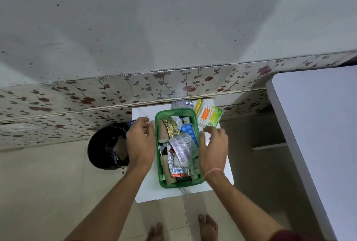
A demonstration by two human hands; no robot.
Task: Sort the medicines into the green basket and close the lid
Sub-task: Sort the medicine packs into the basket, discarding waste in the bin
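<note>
Two hands flank the green basket (179, 182) at the centre of the white bench (146, 188): left hand (140, 142) and right hand (213, 148), both open with fingers spread, holding nothing. Blister strips (181, 150) fill the basket; packets (209, 116) lie beyond its far-right corner. No lid is visible. Recommended: collect the outlying packets, press contents below the rim, then fit the lid.
</note>
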